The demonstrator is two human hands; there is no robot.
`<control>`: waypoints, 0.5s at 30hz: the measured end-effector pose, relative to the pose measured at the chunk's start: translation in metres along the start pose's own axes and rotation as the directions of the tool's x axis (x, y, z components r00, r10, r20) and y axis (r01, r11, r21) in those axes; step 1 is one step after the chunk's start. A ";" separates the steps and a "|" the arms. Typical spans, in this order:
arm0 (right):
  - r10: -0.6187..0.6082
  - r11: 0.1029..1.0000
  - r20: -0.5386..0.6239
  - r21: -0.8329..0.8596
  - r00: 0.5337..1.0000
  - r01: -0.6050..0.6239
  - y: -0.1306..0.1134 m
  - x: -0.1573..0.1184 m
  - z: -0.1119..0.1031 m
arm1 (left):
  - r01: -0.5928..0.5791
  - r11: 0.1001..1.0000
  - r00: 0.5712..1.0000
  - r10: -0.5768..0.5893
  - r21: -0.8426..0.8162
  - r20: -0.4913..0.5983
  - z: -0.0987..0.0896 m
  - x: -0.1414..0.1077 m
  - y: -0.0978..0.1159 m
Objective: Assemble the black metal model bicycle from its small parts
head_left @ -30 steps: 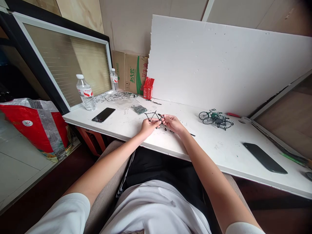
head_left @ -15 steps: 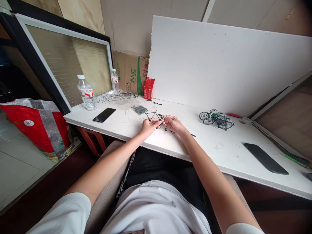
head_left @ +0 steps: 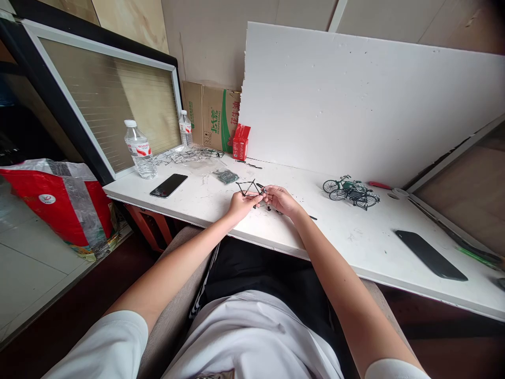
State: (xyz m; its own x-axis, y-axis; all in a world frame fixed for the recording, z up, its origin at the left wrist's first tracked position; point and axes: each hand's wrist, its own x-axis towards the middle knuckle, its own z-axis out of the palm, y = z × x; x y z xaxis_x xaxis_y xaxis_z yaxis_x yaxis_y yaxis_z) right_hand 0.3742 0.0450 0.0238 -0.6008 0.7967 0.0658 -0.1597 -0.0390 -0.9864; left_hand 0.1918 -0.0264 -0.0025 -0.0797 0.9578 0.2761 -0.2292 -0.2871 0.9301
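Observation:
My left hand (head_left: pixel 241 204) is closed round the lower part of a black model bicycle frame (head_left: pixel 246 188), whose thin tubes stick up above the fingers. Against its right end my right hand (head_left: pixel 279 198) pinches, fingertips meeting those of the left. Whatever small part the right fingers hold is mostly covered; a dark curved piece (head_left: pixel 259 185) shows just above them. Small black parts (head_left: pixel 269 208) lie on the white table (head_left: pixel 209 205) beneath the hands. Off to the right stand assembled model bicycles (head_left: pixel 349 192), one green and others black.
A bag of dark green parts (head_left: pixel 226 177) lies beyond the hands, with black part sprues (head_left: pixel 193 156) behind. Leftward are a phone (head_left: pixel 169 186) and a water bottle (head_left: pixel 140 150). A red box (head_left: pixel 241 142) stands at the back; a black flat object (head_left: pixel 430 255) lies right.
My hands stay together at the bicycle frame, with only slight finger movement. The frame has tilted a little, and the whole view has shifted slightly.

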 end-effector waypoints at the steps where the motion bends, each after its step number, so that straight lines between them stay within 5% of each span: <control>1: 0.003 1.000 0.005 0.017 1.000 -0.003 0.000 0.000 0.000 | 0.004 1.000 1.000 -0.004 0.009 0.000 0.000 -0.001 0.001; 15: 0.003 1.000 0.088 0.003 0.996 -0.003 -0.002 -0.002 -0.002 | 0.038 0.994 0.999 -0.041 0.103 0.031 0.001 -0.005 0.011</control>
State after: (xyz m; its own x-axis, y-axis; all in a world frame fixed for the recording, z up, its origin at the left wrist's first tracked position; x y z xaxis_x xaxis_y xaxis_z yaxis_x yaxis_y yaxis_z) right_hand 0.3770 0.0445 0.0254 -0.6675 0.7407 0.0762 -0.1605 -0.0433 -0.9861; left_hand 0.1903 -0.0347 0.0062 -0.0403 0.9688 0.2446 -0.1308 -0.2478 0.9599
